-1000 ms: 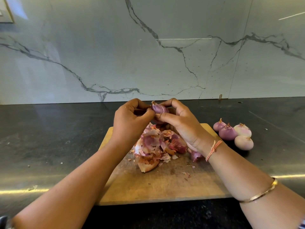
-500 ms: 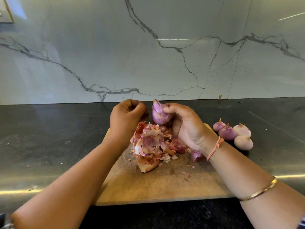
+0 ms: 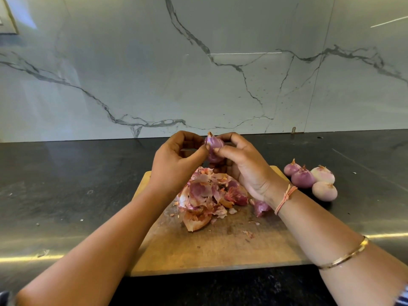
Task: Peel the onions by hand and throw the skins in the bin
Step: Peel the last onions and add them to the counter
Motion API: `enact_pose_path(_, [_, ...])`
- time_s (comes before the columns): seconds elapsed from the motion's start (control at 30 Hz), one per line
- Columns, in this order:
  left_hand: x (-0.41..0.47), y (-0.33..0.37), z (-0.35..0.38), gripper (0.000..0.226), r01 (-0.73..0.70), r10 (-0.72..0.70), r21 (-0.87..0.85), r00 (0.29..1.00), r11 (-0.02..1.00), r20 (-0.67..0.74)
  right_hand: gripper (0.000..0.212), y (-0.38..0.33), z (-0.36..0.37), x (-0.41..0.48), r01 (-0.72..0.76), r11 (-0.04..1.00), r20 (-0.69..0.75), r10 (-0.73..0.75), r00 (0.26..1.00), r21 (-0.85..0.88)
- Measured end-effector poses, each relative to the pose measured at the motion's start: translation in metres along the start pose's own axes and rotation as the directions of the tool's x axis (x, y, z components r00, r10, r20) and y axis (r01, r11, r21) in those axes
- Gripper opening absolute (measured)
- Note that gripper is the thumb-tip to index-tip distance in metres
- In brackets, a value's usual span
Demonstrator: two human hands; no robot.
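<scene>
As the left hand (image 3: 176,164) comes back to the onion (image 3: 213,149), the holdings stand as follows, nearest first.

Item: cutting board (image 3: 220,250), wood, lying on the dark countertop (image 3: 66,184); a few loose flakes on its near half.

Item: pile of skins (image 3: 205,195), pink and papery, heaped on the far half of the board, directly below the hands. None binned; no bin in view.

Item: left hand, thumb and curled forefinger pinching the onion's left side near the tip.

Item: right hand (image 3: 247,166), fingers curled round the onion from the right and beneath, holding it in the air above the pile, tip up.

Item: four peeled onions (image 3: 309,180), clustered on the countertop just beside the board's far right corner.

Item: marble wall (image 3: 132,62), veined, behind all.

Change: half a second ago the left hand was drawn clear of the onion, fingers curled; now it has returned to pinch. Judged meaning: one strip has come off and another is being started, so this onion is not yet clean.

Against the earlier frame: the pile and the four onions appear unmoved; the right hand has kept its hold throughout.
</scene>
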State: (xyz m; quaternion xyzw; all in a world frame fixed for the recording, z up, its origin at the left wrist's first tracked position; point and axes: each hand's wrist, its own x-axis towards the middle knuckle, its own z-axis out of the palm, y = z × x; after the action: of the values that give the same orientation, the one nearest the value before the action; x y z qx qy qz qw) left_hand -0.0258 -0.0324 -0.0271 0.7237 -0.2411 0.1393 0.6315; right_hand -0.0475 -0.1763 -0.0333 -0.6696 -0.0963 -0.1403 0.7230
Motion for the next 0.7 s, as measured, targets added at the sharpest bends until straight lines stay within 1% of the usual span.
enact_pose_path(0.1, [-0.0003, -0.0007, 0.0003, 0.008, -0.012, 0.012, 0.046, 1.000, 0.999, -0.002, 0.015, 0.0000, 0.0003, -0.0020, 0.043, 0.996, 0.026, -0.041, 0.999, -0.083])
enact_pose_path(0.27, [0.0010, -0.0011, 0.0003, 0.010, -0.015, 0.019, 0.073, 0.998, 0.997, -0.056, 0.016, -0.0017, 0.0013, -0.0044, 0.078, 0.991, 0.038, -0.074, 0.997, -0.110])
enact_pose_path(0.37, [0.0017, -0.0021, 0.0010, 0.016, -0.010, 0.020, 0.114, 0.996, 0.993, -0.089, 0.018, -0.0013, 0.0010, -0.0049, 0.110, 0.975, 0.048, -0.102, 0.994, -0.195])
enact_pose_path(0.5, [0.0034, -0.0031, 0.0014, 0.017, -0.003, 0.022, 0.165, 0.993, 0.986, -0.114, 0.019, -0.0002, 0.0020, -0.0050, 0.119, 0.961, 0.072, -0.104, 0.992, -0.249])
enact_pose_path(0.57, [0.0038, -0.0028, 0.0015, 0.016, 0.006, 0.016, 0.176, 0.992, 0.984, -0.121, 0.020, -0.0003, 0.0013, -0.0045, 0.115, 0.964, 0.080, -0.098, 0.992, -0.241])
enact_pose_path(0.63, [0.0050, -0.0031, 0.0016, 0.013, 0.032, -0.009, 0.165, 0.990, 0.986, -0.138, 0.020, -0.0017, 0.0013, -0.0048, 0.101, 0.977, 0.085, -0.086, 0.993, -0.188])
enact_pose_path(0.7, [0.0065, -0.0031, 0.0020, 0.012, 0.070, -0.052, 0.119, 0.987, 0.990, -0.155, 0.020, -0.0030, 0.0022, -0.0047, 0.084, 0.990, 0.087, -0.074, 0.993, -0.116])
